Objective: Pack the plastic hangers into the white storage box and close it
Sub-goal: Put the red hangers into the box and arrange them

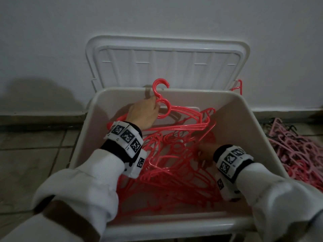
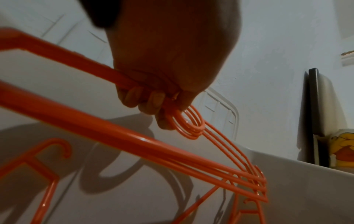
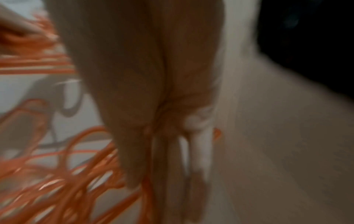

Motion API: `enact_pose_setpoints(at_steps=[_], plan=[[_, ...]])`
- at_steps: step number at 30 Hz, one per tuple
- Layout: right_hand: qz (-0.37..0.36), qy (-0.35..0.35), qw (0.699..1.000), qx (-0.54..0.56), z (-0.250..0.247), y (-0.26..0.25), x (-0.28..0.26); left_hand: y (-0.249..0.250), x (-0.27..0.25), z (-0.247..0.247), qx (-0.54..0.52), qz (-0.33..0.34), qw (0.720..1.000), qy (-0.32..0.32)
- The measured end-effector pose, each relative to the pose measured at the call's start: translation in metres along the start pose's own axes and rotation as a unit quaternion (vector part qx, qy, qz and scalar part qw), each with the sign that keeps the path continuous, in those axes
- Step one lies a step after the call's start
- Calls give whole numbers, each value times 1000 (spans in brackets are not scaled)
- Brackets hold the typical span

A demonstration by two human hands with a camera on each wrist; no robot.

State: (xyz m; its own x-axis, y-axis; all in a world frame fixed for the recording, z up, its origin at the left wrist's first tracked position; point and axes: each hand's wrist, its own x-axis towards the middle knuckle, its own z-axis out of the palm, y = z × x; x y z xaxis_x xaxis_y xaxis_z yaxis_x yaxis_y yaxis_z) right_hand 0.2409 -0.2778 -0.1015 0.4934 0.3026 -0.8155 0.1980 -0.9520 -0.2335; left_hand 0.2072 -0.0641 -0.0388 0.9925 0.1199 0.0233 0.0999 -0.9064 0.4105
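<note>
The task looks well under way but not finished. The white storage box (image 1: 258, 130) stands on the tiled floor (image 1: 35, 154) against the wall, and its lid (image 1: 167, 63) is still open, leaning upright behind the back rim. A loose, tangled heap of red hangers (image 1: 174, 172) already lies inside the box, covering much of the bottom. The left hand (image 1: 145, 112) is inside the box near the back wall, its fingers (image 2: 153, 103) curled round the necks of a small bundle of red hangers (image 1: 183, 117), just below the hooks; the hooks stick up above the back rim, and the far ends of the bundle point toward the right wall of the box, so this bundle appears not yet laid down. The right hand (image 1: 206, 154) is low in the box beside the right wall, with its fingers straight and close together, reaching down into the heap; the right wrist view is blurred, so whether it touches or merely nears the hangers cannot be told. Outside the box, on the floor to the right, a pile of pink hangers (image 1: 293, 151) remains unpacked. Judging from this, what is left is to set down the held bundle, bring in the pink pile, and lower the lid shut.
</note>
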Motion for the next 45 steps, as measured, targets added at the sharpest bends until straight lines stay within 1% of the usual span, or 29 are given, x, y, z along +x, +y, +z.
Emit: enact_pose_setpoints(at_steps=[3,5,7,11,13,14,17,18,21,24,27,31,32,33,35,36,37,39,40,43,45], plan=[[-41,66,997,3,-1,8,-5,0,0,1,5,-3,1000,-1],[-51,77,996,2,-2,11,-9,0,0,1,5,-3,1000,-6],[-45,77,996,17,-3,14,-14,1,0,1,4,-5,1000,-10],[-7,65,996,-66,-3,20,-21,4,-2,-1,4,-2,1000,-10],[16,51,996,-78,-3,18,-25,5,-2,-1,8,-3,1000,-13],[15,57,995,-78,-3,16,-27,5,-2,-1,8,-3,1000,-15],[25,112,989,-95,-5,8,-33,4,-3,1,6,-1,1000,-22],[26,109,989,-96,-4,7,-31,4,-2,2,7,-2,1000,-23],[30,45,996,-73,6,7,-22,3,-2,3,9,-3,1000,-26],[58,-1,998,-37,9,9,-19,3,-2,3,18,0,999,-28],[64,-43,996,-50,6,8,-20,4,-2,2,24,2,999,-28],[63,-100,992,-34,4,4,-26,1,0,4,25,1,999,-22],[70,-98,992,-42,3,3,-32,0,0,5,26,-1,999,-19],[72,-71,994,-48,0,2,-36,0,0,5,28,-2,999,-18],[57,24,996,-59,-4,5,-44,1,-1,5,32,-2,999,-14],[53,55,995,-68,-6,6,-46,2,-1,5,33,-1,999,-13],[54,61,993,-81,-8,4,-46,2,-1,6,34,0,999,-13],[53,25,993,-103,-6,-2,-44,2,-1,6,33,0,999,-13],[49,21,992,-111,-4,-5,-43,2,-1,7,34,-1,999,-14],[30,51,991,-124,2,-5,-39,1,0,8,38,4,999,-15],[22,77,992,-97,4,-4,-35,0,0,9,40,8,999,-14]])
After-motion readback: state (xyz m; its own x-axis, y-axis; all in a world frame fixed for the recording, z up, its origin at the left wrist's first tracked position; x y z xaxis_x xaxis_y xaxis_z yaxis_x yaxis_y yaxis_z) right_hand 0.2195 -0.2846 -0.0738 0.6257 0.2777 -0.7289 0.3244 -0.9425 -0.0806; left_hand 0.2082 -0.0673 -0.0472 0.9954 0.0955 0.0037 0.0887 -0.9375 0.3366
